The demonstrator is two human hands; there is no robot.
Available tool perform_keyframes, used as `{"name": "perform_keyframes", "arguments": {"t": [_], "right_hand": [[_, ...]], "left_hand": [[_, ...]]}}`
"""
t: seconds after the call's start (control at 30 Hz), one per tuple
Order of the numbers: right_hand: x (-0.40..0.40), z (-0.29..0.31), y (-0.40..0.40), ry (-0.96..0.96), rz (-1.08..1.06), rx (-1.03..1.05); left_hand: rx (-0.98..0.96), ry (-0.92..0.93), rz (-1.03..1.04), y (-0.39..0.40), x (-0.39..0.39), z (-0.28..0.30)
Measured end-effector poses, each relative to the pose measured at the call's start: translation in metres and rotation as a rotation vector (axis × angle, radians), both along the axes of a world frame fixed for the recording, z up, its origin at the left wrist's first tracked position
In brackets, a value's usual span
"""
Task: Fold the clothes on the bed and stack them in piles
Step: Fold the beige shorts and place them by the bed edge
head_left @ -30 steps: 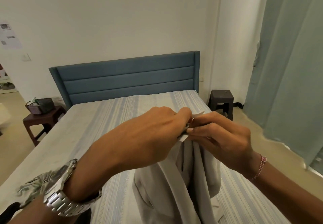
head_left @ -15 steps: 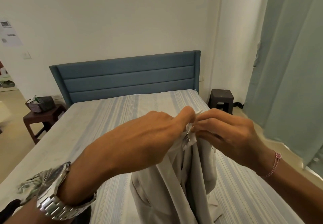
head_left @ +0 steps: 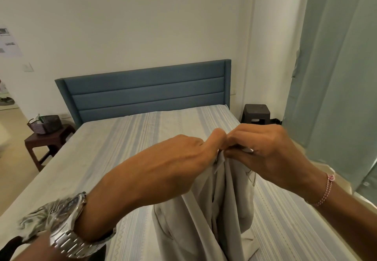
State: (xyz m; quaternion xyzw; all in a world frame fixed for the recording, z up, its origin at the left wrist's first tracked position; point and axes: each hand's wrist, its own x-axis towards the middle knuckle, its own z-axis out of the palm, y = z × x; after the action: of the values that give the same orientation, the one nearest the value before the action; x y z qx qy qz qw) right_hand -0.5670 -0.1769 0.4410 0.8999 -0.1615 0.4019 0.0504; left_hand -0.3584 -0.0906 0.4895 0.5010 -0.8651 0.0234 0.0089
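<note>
Curtains in pale green fill the frame from one to four o'clock, hanging floor-length beside the white wall; bed, covered by a sheet striped in blue and cream, spreads across the centre and runs toward twelve o'clock, where its blue padded headboard stands against the wall; pale beige garment, apparently trousers though its exact kind is hard to tell, hangs in loose vertical folds from the centre down to six o'clock, lifted above the mattress with its lower part passing out of the frame; left hand reaches in from eight o'clock, its thumb and fingers curled and pinching the garment's top edge; right hand comes in from four o'clock, fingers bent and gripping the same edge, the two hands touching at the knuckles just right of centre; brown side table stands on the floor at nine o'clock, beside the bed, carrying a dark wire basket; dark stool sits at two o'clock between headboard and curtains; metal wristwatch circles the left wrist at seven o'clock; thin pink bracelet rings the right wrist at four o'clock.
</note>
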Motion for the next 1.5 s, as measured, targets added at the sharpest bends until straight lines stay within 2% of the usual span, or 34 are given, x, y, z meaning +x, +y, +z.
{"name": "perform_keyframes", "arguments": {"t": [0.17,0.33,0.53,0.6,0.67,0.77,0.9,1.0,1.1,1.27,1.4,1.5], "right_hand": [[0.001,-0.001,0.0,-0.006,-0.042,0.009],[-0.001,-0.002,-0.006,0.008,-0.036,0.061],[0.004,-0.017,-0.02,-0.017,-0.043,0.278],[0.004,-0.021,-0.022,-0.006,-0.078,0.412],[0.002,-0.025,-0.029,0.134,-0.087,0.595],[-0.001,-0.037,-0.043,0.388,-0.017,0.651],[-0.013,-0.039,-0.056,0.429,-0.019,0.739],[-0.017,-0.033,-0.064,0.44,-0.012,0.848],[-0.018,-0.029,-0.073,0.496,-0.053,0.767],[-0.014,-0.021,-0.086,0.481,-0.102,0.646],[-0.022,-0.012,-0.1,0.513,-0.139,0.534],[-0.027,-0.005,-0.106,0.615,-0.189,0.507]], "left_hand": [[0.025,0.065,0.013,-0.006,0.001,0.0],[0.036,0.29,-0.039,-0.013,0.011,-0.001],[-0.048,0.389,-0.116,-0.025,0.022,-0.019],[-0.042,0.428,-0.137,-0.027,0.025,-0.022],[-0.031,0.461,-0.145,-0.029,0.028,-0.023],[-0.004,0.486,-0.148,-0.031,0.036,-0.024],[0.011,0.489,-0.125,-0.041,0.051,-0.028],[0.072,0.491,-0.022,-0.049,0.069,-0.044],[0.171,0.52,0.053,-0.056,0.089,-0.06],[0.392,0.742,0.135,-0.056,0.103,-0.071],[0.544,0.687,0.131,-0.053,0.123,-0.074],[0.617,0.6,0.137,-0.051,0.142,-0.074]]}}
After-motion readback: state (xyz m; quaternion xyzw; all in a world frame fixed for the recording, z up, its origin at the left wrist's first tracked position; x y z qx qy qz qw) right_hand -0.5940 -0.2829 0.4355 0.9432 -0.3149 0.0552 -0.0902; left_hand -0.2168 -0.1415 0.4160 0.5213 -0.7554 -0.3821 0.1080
